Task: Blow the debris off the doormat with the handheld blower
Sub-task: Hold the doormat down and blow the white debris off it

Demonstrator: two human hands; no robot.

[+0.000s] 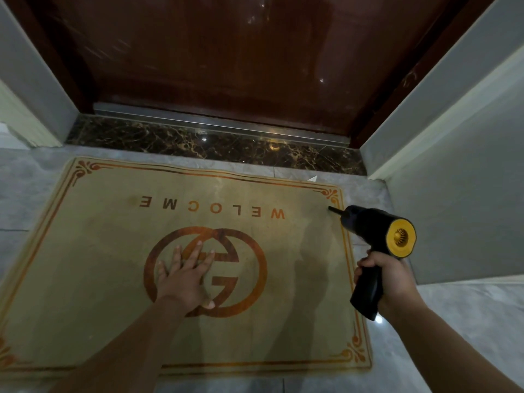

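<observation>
- Doormat (pixel 113 279): flat on the grey tile floor (pixel 467 321) before the wooden door (pixel 226 66); short tan pile, orange border.
- Left hand (pixel 185 275): fingers spread wide, palm pressed flat mid-mat, likely to stop it sliding under the airflow.
- Right hand (pixel 388 279): wrapped round the grip of the blower (pixel 377 234), a black plastic body with a yellow rear intake; thin nozzle aimed low at the mat's far right corner.
- White scrap (pixel 312 178) lies just past the far edge.

Left grip (pixel 185 275) flat, fingers spread; right grip (pixel 381 275) fisted.
</observation>
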